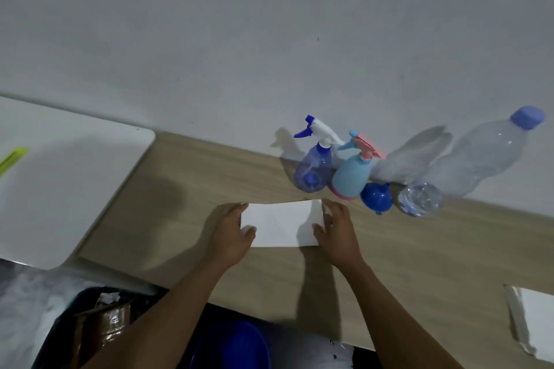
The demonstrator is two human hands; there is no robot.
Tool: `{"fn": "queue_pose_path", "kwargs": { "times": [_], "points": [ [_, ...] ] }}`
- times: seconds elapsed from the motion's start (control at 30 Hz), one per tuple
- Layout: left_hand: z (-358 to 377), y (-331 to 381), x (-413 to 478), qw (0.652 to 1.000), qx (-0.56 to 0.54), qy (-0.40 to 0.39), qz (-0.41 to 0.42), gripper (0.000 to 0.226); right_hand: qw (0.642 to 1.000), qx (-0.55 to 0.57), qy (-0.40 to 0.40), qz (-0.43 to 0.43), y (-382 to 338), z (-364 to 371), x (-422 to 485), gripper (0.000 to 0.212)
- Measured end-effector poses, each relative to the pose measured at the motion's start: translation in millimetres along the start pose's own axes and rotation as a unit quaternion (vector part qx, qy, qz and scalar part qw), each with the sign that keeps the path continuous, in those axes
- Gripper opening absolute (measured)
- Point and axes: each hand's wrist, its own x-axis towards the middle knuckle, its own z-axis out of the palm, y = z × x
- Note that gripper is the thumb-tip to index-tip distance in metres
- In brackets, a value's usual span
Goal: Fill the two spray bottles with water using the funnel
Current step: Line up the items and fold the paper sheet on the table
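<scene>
Left hand: the left hand point(230, 234) holds the left short edge of a white sheet point(281, 225), thumb on top and fingers curled at its far corner.
Right hand: the right hand point(338, 231) holds the sheet's right short edge the same way, thumb on top.
White sheet: lies flat on the bench point(209, 177) between the two hands, about midway between the near and far edges.
Spray bottles: a clear blue spray bottle point(313, 171) with a white and blue trigger and a pale blue spray bottle point(350, 177) with a pink trigger stand upright side by side at the far edge, against the wall point(239, 39), both with their spray heads on.
Funnel: the blue funnel point(376, 196) lies on the bench just right of the pale blue bottle, spout toward the near edge.
Water bottle: a big clear water bottle point(473, 165) with a blue cap stands right of the funnel at the far edge.
Left end: a white board point(66, 183) overlaps the bench's left end.
Right end: more white paper point(536, 317) lies by the near edge.
Below the near edge: a blue bucket point(233, 344) and a dark bin point(90, 326) holding scraps.
</scene>
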Motion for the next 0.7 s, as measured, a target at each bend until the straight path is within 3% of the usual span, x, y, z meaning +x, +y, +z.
{"fn": "queue_pose_path", "kwargs": {
  "times": [0.1,0.27,0.37,0.53,0.7],
  "points": [
    [8.6,-8.4,-5.5,0.992,0.104,0.05,0.053,0.056,0.994,-0.071,0.066,-0.048,0.5,12.9,-2.5,0.044],
    [36.1,-19.4,-1.0,0.946,0.244,0.038,0.208,0.056,0.977,-0.17,-0.044,-0.124,-6.2,43.1,0.0,0.052],
    [46.1,-28.9,13.7,0.917,0.341,-0.017,0.205,0.064,0.952,-0.248,-0.11,-0.141,-10.2,54.0,10.3,0.061],
    [59.2,-43.2,27.8,0.92,0.335,-0.052,0.197,0.065,0.938,-0.284,-0.171,-0.104,-7.9,64.9,24.1,0.066],
    [68.7,-43.9,26.7,0.92,0.338,-0.06,0.189,0.068,0.936,-0.286,-0.171,-0.116,5.5,64.8,24.5,0.067]
  ]
}}
